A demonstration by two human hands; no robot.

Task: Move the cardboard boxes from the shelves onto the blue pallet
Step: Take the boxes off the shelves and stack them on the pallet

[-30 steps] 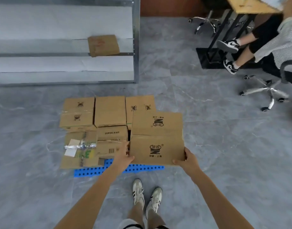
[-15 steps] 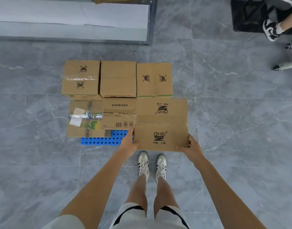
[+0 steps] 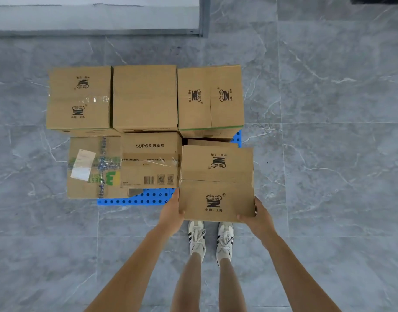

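1. Cardboard box (image 3: 216, 183) over the blue pallet's (image 3: 137, 198) near-right corner; left hand (image 3: 171, 213) and right hand (image 3: 255, 218), each grip clasping its sides.
2. Stacked boxes (image 3: 145, 97) hide most of the pallet; the held one perhaps isn't down.

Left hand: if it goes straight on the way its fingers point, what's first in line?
Probably the SUPOR box. The left hand, gripping the held box at its left side, points at the SUPOR box's near right corner, above the blue pallet strip. Depth is unclear from overhead.

Six cardboard boxes (image 3: 145, 97), one blue pallet (image 3: 148, 198), two white shoes (image 3: 196, 239), one shelf frame (image 3: 204, 16).
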